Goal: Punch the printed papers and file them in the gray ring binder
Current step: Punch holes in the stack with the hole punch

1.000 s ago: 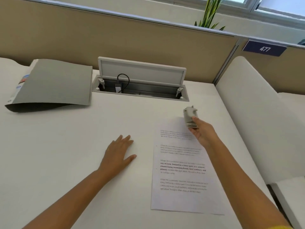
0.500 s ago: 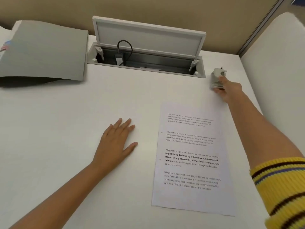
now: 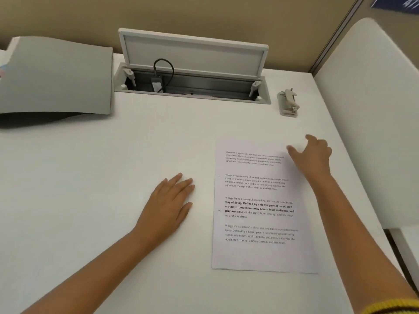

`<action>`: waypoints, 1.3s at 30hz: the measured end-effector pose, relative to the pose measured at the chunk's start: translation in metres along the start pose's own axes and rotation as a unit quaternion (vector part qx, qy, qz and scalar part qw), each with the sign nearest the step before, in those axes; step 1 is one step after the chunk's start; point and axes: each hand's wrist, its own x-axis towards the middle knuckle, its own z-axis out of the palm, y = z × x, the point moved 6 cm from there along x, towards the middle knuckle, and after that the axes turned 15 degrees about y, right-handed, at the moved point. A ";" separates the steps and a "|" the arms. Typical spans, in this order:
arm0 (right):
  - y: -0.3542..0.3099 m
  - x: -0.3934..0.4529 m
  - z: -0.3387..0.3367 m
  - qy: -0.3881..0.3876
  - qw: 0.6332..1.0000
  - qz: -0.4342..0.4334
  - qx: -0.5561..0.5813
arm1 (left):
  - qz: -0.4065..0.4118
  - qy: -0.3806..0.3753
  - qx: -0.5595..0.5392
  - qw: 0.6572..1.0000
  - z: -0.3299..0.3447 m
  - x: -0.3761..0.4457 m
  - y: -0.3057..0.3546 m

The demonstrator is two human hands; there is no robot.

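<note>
The printed papers (image 3: 260,220) lie flat on the white desk (image 3: 90,177), right of centre, with two punched holes near their left edge. A small grey hole punch (image 3: 288,103) stands alone at the back right, beside the cable hatch. The gray ring binder (image 3: 56,75) lies shut at the back left. My left hand (image 3: 170,202) rests flat on the desk just left of the papers, holding nothing. My right hand (image 3: 313,155) hovers over the papers' top right corner, fingers apart and empty.
An open cable hatch (image 3: 192,64) with a raised lid and a black cable sits at the back centre. A beige partition runs behind the desk. A white rounded divider (image 3: 374,109) borders the desk's right side.
My right hand carried the hole punch to the back right, set it down beside the hatch, let go and pulled back over the papers. The left hand stayed put.
</note>
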 end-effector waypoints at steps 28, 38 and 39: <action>0.004 -0.171 -0.037 0.054 0.998 -0.002 0.017 | 0.065 -0.038 -0.008 0.997 -0.002 -0.037 0.028; -0.147 -0.245 0.038 -0.095 0.963 -0.219 0.125 | -0.050 -0.019 0.099 0.994 -0.045 -0.027 -0.133; -0.160 -0.250 0.047 -0.106 0.960 -0.229 0.124 | -0.063 -0.007 0.117 0.991 -0.052 -0.025 -0.152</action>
